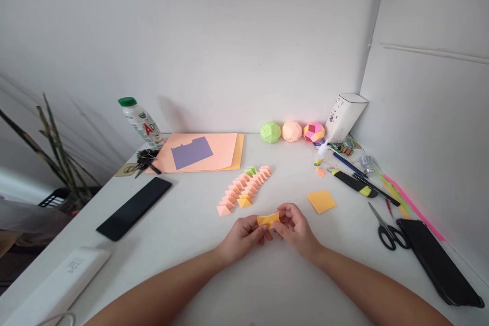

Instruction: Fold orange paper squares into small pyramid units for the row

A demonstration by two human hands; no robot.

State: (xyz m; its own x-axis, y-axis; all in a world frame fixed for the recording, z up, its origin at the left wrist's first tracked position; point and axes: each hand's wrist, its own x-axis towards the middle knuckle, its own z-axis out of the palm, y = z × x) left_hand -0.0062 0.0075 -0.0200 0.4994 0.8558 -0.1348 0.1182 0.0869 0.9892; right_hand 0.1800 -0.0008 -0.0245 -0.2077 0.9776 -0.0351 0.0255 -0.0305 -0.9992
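Observation:
A small folded piece of yellow-orange paper (268, 220) is held just above the white table, pinched at both ends. My left hand (244, 237) grips its left end between thumb and fingers. On its right end, my right hand (297, 232) closes with thumb below and fingers behind. Beyond my hands lie two slanting rows of small folded paper units (239, 188), mostly peach, with a few green and orange ones. Right of my right hand, a flat stack of square orange paper (321, 201) rests on the table.
Three paper balls (292, 132) stand by the back wall. Peach sheets (198, 150) lie left of them under a purple piece. At right are a utility knife (353, 182), scissors (389, 232), a black case (439, 262) and a glue bottle (321, 153). A black phone (133, 209) lies left.

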